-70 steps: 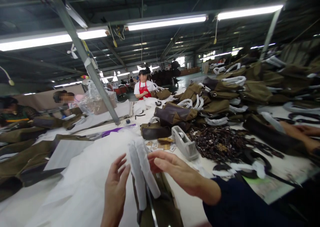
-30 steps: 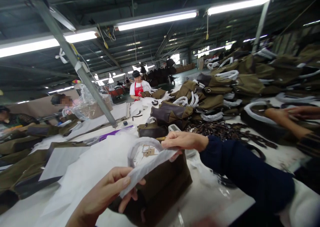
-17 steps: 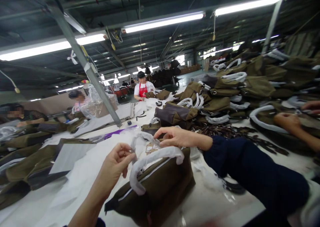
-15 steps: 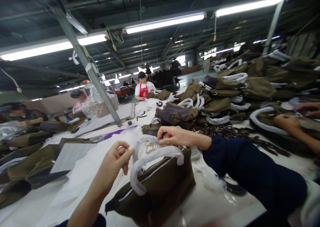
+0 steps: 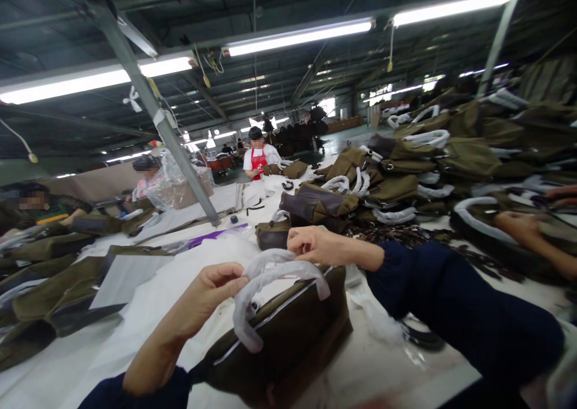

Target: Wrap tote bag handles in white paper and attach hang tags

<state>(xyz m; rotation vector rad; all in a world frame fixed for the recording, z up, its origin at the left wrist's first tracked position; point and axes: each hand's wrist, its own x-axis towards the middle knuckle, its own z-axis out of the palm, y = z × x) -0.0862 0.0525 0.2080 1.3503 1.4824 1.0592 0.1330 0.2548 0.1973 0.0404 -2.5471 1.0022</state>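
Note:
An olive-brown handbag (image 5: 288, 343) stands before me on the white-covered table, its zip running along the top. Both its handles are wrapped in white padding: the near handle (image 5: 241, 319) arches toward me, and the far handle (image 5: 270, 257) rises behind it. My left hand (image 5: 211, 295) is closed, thumb and fingers pinching the left side of the far handle. On that handle's right end, my right hand (image 5: 318, 247) is closed in a pinch. The fingertips of both hands partly cover the wrapping.
Many similar bags (image 5: 469, 157) are heaped at the right, more bags (image 5: 58, 289) at the left. Dark straps (image 5: 406, 236) lie beyond my right sleeve. A co-worker's hand (image 5: 518, 226) is on a bag at the right. A slanted metal post (image 5: 180, 163) rises behind a purple strip (image 5: 211, 238).
My left hand has moved up and right, from loosely curled beside the far handle to pinching it. The far handle's wrapping sits lower and smoother. My right hand has shifted slightly right.

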